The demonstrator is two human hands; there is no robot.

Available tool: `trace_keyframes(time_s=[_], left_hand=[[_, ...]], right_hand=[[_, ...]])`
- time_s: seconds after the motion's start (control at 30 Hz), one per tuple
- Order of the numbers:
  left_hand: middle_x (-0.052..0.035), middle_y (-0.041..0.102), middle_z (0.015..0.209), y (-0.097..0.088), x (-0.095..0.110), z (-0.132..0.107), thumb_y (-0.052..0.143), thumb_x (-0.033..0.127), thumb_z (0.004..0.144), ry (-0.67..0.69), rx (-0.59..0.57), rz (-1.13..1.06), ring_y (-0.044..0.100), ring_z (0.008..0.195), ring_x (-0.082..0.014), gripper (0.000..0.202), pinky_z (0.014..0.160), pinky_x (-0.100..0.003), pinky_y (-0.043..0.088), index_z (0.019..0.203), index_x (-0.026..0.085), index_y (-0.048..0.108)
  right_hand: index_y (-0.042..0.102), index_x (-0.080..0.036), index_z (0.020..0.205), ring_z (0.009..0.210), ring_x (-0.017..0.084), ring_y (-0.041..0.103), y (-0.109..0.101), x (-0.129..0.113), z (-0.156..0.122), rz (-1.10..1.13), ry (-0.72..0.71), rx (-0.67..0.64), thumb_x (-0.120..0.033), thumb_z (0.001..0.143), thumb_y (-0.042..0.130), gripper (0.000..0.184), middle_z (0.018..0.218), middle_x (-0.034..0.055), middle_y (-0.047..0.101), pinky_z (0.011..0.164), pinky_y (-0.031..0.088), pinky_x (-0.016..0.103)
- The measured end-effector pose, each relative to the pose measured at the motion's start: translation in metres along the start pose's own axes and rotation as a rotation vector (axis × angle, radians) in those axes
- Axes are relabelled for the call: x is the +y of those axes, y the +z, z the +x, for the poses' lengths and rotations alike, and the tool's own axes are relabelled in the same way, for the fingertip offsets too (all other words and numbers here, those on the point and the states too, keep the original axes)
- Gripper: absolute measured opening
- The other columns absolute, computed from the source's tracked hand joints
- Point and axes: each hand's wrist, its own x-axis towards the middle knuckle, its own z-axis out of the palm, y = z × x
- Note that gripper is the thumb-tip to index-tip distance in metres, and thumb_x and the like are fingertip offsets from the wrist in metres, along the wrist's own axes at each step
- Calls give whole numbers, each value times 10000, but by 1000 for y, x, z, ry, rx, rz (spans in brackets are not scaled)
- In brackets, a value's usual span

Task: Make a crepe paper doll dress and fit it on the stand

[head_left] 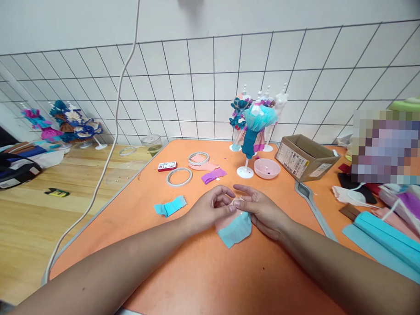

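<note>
Above the orange table [199, 267], my two hands meet at a piece of pink and light-blue crepe paper [235, 229]. My left hand [210, 205] pinches its pink upper edge with thumb and fingers. From the other side, my right hand [265, 212] grips the same edge, thumb on top, index finger raised. The blue part of the paper hangs below the fingers. To the left lies a separate strip of blue crepe paper [170, 206]. Behind the hands, a small white dress form [245, 171] wears a teal and light-blue paper dress [259, 118].
Two tape rolls [179, 185], a purple paper strip [213, 176] and a small red-and-white box [167, 166] lie back left. Behind my right hand are a pink bowl [266, 172] and a cardboard box [308, 163]. Blue paper [388, 235] lies right. A white cable [119, 94] hangs left.
</note>
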Motion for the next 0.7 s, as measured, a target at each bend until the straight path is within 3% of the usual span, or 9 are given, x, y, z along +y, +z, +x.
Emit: trace_keyframes(time_s=[0.27,0.53,0.63,0.7], left_hand=[[-28,587,857,-4,3,0,726,353,714,-19,-16,-21,541,797,-137,389,704,-258,395,972,148,520],[35,503,677,-7,3,0,675,396,752,-48,37,19,456,605,-87,306,555,-209,307,870,165,511],[52,465,615,-9,3,0,672,415,748,-62,44,21,426,546,-83,327,512,-206,270,916,178,520],[58,446,588,-9,4,-1,670,429,744,-78,46,28,405,513,-82,348,487,-206,249,949,182,533]], right_hand=[[457,-185,1267,758,163,650,-5,0,0,-67,-41,8,-212,688,773,660,823,32,661,723,481,295],[459,-226,1290,889,223,638,-1,-8,-8,-74,-63,-154,-330,748,701,603,983,77,645,758,471,333],[407,-239,1333,950,241,621,-4,-12,-9,-201,-71,-188,-398,776,649,627,1096,104,612,784,467,363],[406,-247,1320,1007,246,585,-6,-13,-9,-431,-228,-71,-401,771,643,617,1187,110,562,807,457,376]])
